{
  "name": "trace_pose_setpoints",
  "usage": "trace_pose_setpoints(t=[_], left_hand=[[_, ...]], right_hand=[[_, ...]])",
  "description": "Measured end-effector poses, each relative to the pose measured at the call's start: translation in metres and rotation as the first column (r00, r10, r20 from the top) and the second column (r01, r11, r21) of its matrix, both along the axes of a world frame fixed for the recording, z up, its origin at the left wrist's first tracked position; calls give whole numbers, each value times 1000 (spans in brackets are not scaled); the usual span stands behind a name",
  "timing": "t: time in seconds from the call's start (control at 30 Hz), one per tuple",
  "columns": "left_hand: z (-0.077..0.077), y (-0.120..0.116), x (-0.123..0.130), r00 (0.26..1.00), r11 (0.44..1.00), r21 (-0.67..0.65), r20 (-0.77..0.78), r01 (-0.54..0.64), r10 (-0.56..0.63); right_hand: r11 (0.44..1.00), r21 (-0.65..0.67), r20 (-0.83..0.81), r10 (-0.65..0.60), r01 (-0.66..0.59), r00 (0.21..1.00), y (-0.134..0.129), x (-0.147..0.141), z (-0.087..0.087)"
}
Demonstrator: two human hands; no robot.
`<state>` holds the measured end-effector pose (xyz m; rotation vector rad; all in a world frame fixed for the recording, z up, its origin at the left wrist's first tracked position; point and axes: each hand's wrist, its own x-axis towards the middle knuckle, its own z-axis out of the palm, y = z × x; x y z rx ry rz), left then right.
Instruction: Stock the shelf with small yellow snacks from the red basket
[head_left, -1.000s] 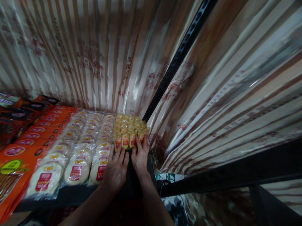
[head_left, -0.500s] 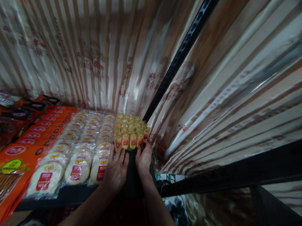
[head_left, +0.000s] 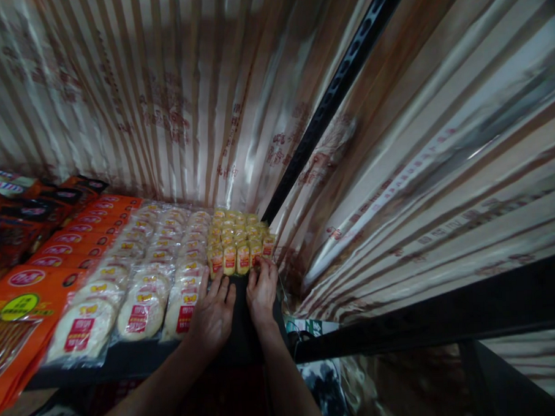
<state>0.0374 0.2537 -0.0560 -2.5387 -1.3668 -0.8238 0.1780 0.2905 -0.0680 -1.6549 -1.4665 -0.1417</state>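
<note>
Packs of small yellow snacks (head_left: 233,236) are being displayed in close rows at the right end of a black shelf (head_left: 137,356), near the foot of a slanting black post (head_left: 330,104). At least 4 red labels are being shown along their front row. Against this row, 2 bare hands are being held.

By the left hand (head_left: 213,312), a flat, fairly wide shape is being made: the fingers are being stretched forward and slightly parted, with their tips being rested at the left end of the front row. The nearest column of white crackers is being partly covered by this hand. By the right hand (head_left: 261,293), a narrower shape is being made, its fingers being bent together at the right part of the row; whether a pack is being pinched there cannot be told. Between the hands, a strip of dark shelf is being exposed.

To the left, round white crackers (head_left: 140,318) in clear wrappers are being lined up in 3 columns. Beyond them, orange bags (head_left: 54,262) are being overlapped in a line, and darker bags (head_left: 60,198) are being crowded at the far left. Behind everything, a striped sheet (head_left: 185,95) with red print is being hung in folds.
</note>
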Motion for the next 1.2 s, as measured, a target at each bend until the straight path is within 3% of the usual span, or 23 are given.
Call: trace_pose_setpoints(t=[0.5, 0.77, 0.97, 1.2], left_hand=[[-1, -9, 1, 999, 999, 22, -9, 44, -44], [3, -6, 6, 996, 997, 9, 16, 83, -83], [1, -7, 3, 997, 997, -10, 10, 80, -80], [3, -10, 1, 996, 996, 8, 33, 88, -89]], right_hand=[[995, 97, -6, 30, -29, 1000, 2, 5, -3], [996, 80, -58, 34, -29, 998, 4, 10, -12], [997, 64, -69, 49, -45, 996, 3, 9, -10], [997, 71, -29, -15, 17, 999, 1, 7, -8]])
